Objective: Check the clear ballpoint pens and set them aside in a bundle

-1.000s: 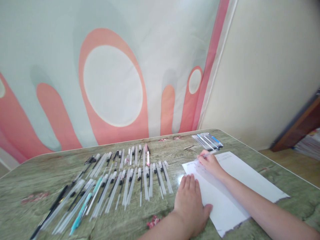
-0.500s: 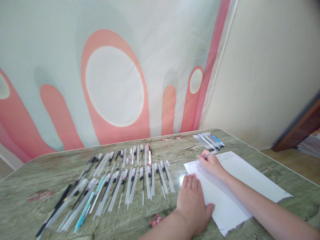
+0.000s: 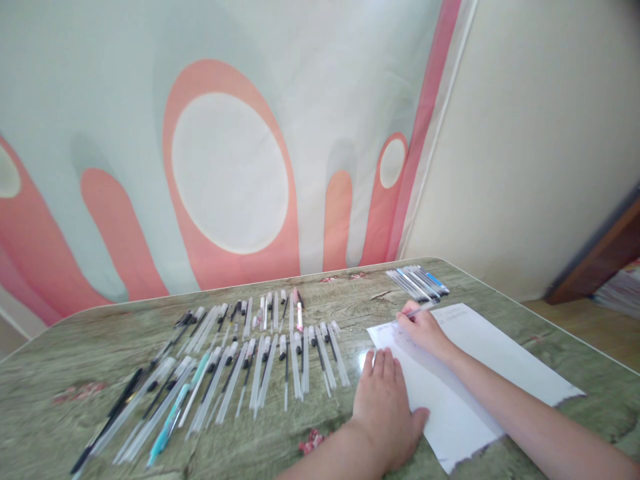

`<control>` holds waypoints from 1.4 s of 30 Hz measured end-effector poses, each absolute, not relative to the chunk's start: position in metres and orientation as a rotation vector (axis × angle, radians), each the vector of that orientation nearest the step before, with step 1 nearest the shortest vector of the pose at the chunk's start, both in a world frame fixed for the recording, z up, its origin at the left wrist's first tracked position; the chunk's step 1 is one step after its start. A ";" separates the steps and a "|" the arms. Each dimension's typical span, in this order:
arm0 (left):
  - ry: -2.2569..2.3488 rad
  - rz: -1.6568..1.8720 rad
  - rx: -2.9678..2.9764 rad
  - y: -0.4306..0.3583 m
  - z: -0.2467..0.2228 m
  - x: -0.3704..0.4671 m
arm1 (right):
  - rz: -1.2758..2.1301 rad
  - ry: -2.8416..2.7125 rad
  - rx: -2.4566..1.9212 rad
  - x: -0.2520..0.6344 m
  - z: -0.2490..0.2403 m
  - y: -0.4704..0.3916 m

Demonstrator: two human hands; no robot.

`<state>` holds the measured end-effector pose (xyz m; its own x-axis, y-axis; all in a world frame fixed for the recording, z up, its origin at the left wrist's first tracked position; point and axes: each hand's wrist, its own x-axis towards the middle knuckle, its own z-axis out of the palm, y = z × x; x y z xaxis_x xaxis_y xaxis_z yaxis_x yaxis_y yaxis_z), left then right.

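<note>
On a white sheet of paper (image 3: 450, 407) with torn edges, my right hand (image 3: 423, 328) is closed round a pen (image 3: 424, 307) near the upper left corner, where faint writing shows. The pen slants up to the right, and its tip is hidden by my fingers. Palm down, my left hand (image 3: 385, 407) lies at the paper's left edge, its fingers stretched forward on the table and its thumb on the paper. Nothing is in it.
Two rows of disassembled pens and clear tubes (image 3: 267, 367) lie left of my left hand, with a turquoise pen (image 3: 170, 423) among them. Several more pens (image 3: 417, 283) lie beyond the paper. The wooden-patterned table (image 3: 210, 460) stands against a printed curtain (image 3: 240, 40).
My right hand and its pen have barely shifted on the paper. My left hand and the laid-out pens look the same.
</note>
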<state>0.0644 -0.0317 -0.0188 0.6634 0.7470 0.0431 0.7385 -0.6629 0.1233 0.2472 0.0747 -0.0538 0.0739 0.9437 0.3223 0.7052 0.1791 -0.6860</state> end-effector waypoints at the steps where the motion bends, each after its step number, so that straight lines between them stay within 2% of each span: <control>1: 1.244 0.138 2.780 -0.032 -0.019 0.064 | 0.392 -1.684 -1.584 0.247 -0.054 0.075; 22: 1.248 0.117 2.766 -0.032 -0.019 0.065 | 0.405 -1.614 -1.536 0.244 -0.051 0.073; 31: 1.242 0.119 2.785 -0.030 -0.020 0.063 | 0.640 -1.336 -1.476 0.245 -0.054 0.071; 36: 1.232 0.111 2.779 -0.026 -0.015 0.059 | 0.739 -1.249 -1.362 0.237 -0.040 0.068; 42: 1.239 0.047 2.753 -0.015 0.009 0.062 | 1.110 -1.169 -1.159 0.202 -0.026 0.071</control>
